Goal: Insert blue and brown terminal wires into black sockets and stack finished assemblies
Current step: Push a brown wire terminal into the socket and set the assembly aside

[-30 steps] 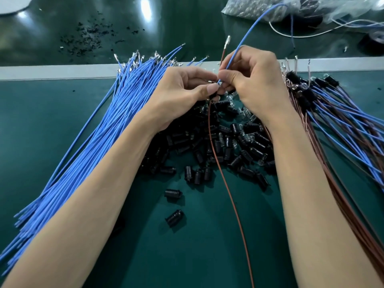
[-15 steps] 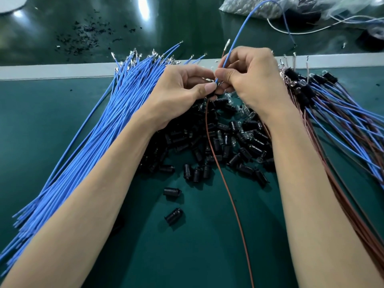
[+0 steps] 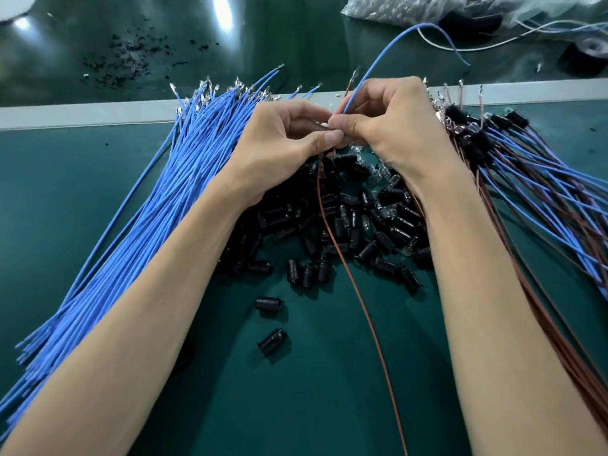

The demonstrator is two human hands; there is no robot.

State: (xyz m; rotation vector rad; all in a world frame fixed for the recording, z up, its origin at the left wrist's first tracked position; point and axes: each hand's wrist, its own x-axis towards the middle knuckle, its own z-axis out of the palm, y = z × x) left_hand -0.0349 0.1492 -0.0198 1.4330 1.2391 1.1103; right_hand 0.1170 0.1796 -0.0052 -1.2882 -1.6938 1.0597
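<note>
My right hand (image 3: 388, 126) pinches the blue wire (image 3: 378, 65), but I cannot tell what the left hand (image 3: 286, 143) grips, hidden under its curled fingers

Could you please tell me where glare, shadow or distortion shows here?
Head view: lamp glare streaks the glossy far surface; head view: left forearm shadows the green mat; head view: wide-angle stretch enlarges the right forearm toward the bottom edge.
</note>
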